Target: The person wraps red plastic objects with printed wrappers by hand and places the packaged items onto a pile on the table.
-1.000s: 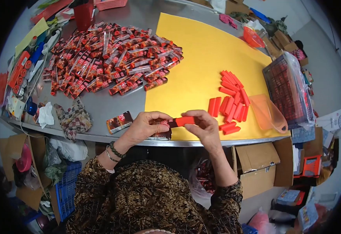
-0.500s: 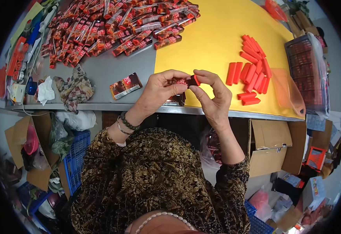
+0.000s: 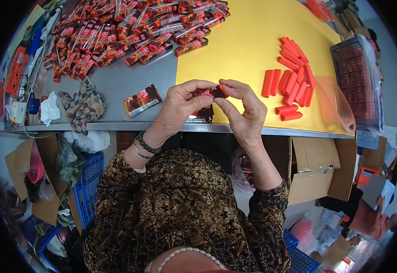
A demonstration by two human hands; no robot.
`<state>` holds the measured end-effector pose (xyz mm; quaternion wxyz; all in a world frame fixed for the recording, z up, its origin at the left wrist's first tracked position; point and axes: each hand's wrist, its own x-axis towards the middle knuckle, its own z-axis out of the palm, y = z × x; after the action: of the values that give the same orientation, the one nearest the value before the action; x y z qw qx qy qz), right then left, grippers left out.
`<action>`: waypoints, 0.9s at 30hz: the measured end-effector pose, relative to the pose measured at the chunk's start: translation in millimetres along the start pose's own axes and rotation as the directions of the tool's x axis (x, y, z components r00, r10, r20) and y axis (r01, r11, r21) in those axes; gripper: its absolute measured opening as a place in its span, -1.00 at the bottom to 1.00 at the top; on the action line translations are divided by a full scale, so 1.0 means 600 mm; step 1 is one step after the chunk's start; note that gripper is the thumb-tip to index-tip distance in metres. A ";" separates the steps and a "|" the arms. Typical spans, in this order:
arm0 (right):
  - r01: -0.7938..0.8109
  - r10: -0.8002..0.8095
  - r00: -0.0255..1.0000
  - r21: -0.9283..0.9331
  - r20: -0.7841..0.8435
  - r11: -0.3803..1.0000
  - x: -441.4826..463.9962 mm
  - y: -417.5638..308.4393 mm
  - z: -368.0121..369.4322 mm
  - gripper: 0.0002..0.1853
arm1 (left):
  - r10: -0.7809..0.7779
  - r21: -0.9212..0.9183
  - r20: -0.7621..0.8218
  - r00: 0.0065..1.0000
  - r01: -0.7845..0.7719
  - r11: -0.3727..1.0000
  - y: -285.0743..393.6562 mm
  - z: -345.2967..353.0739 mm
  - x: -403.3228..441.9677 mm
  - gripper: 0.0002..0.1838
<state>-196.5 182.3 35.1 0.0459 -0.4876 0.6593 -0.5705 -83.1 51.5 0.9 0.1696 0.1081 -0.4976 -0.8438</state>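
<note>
Between my two hands, over the table's front edge, is a red bar with a dark printed wrapper (image 3: 218,91) around it. My left hand (image 3: 180,102) pinches its left part, where the fingers hide much of it. At the red right end, my right hand (image 3: 246,109) holds with thumb and fingertips. Below the left fingers, more dark printed wrappers (image 3: 203,113) lie at the edge, partly covered. To the left is a flat printed wrapper (image 3: 142,101). Bare red bars (image 3: 291,84) lie in a loose group to the right on the yellow sheet (image 3: 234,50).
A large heap of wrapped bars (image 3: 116,34) covers the back left. A crumpled cloth (image 3: 84,104) and white tissue (image 3: 49,109) lie at left. An orange translucent scoop-like piece (image 3: 332,104) and a dark crate (image 3: 355,82) stand at right. Another person's sleeve (image 3: 366,218) shows lower right.
Both hands have shifted slightly left in view with the bar, as has the table scene. My grip looks nearly the same. Another person has come into view at the lower right.
</note>
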 end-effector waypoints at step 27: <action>0.022 -0.022 1.000 -0.011 0.020 1.000 -0.005 -0.021 -0.004 -0.68 | 0.035 0.009 0.038 0.999 -0.035 0.999 0.002 0.001 -0.002 -0.71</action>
<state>-188.6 187.6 44.4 0.0432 -0.5007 0.6566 -0.5624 -82.0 52.0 2.1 0.1743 0.0843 -0.5064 -0.8403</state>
